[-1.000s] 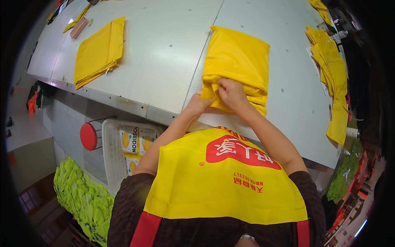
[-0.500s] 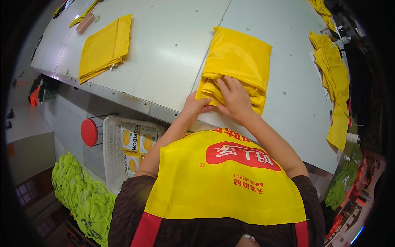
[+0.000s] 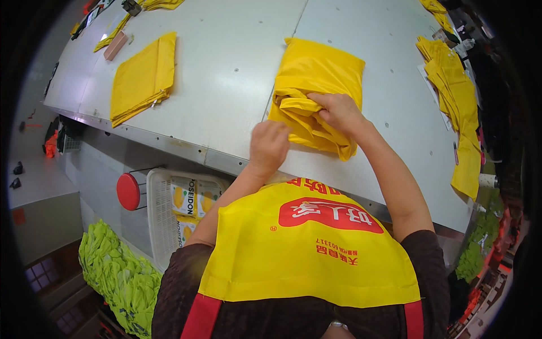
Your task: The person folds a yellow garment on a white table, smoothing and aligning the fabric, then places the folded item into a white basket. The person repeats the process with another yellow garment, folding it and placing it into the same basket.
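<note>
A folded yellow bundle of smooth, shiny sheet material (image 3: 323, 70) lies on the metal table, its near end opened into loose, rumpled folds. My right hand (image 3: 342, 116) is closed on those folds, thumb and fingers pinching the material at the bundle's right middle. Just off the bundle's near left corner, my left hand (image 3: 270, 146) is curled into a fist, slightly blurred by motion. Whether a bit of the yellow edge is caught in its fingers is hidden. What the bundle is exactly, I cannot tell.
A flat stack of yellow folded pieces (image 3: 145, 76) lies left on the table (image 3: 226, 85); a pink box (image 3: 116, 45) stands beyond it. More yellow pieces (image 3: 449, 101) line the right side. Below left are a red stool (image 3: 128, 191), a white basket (image 3: 161, 226) of packets and green bundles (image 3: 116, 277).
My left hand has come off the bundle's near left corner and curled up. My right hand has shifted right and up, and the near folds are pulled open more widely.
</note>
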The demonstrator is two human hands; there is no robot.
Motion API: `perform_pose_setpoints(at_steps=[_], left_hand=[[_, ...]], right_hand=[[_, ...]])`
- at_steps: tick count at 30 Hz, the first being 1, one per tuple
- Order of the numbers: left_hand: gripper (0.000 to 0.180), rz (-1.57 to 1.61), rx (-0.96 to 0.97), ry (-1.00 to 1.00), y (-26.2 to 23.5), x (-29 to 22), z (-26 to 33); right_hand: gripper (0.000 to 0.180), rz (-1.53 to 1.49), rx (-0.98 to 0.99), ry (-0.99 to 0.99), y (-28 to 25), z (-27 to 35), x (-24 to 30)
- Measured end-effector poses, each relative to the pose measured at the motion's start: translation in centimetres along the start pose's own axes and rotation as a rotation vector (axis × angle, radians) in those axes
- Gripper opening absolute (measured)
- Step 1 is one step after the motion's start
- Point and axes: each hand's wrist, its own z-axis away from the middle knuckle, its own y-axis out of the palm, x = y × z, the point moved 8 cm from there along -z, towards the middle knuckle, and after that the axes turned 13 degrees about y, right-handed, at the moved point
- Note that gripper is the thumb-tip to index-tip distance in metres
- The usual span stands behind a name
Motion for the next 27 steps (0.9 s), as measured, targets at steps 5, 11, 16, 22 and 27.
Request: perform_pose_setpoints(at_steps=[5, 11, 16, 22, 27], left_hand=[[0.017, -0.177, 0.251, 0.130, 5.9, 0.0, -0.9], [0.012, -0.137, 0.587, 0.022, 7.7, 0.9, -2.2], [0.014, -0.027, 0.499, 0.077, 3.8, -0.1, -3.1], [0.014, 0.131, 0.614, 0.215, 3.8, 0.4, -3.2], [0.018, 0.155, 0.852, 0.165, 6.2, -1.2, -2.3]], right_hand=[[0.042, 0.008, 0.118, 0.053, -0.6, -0.6, 0.5], [0.051, 0.092, 0.208, 0.113, 0.6, -0.6, 0.3], [0.046, 0.251, 0.049, -0.061, 1.7, 1.0, 1.5], [0.029, 0.257, -0.045, -0.293, 5.7, 3.8, 2.6], [0.029, 0.084, 0.277, -0.096, 5.7, 2.2, 1.8]])
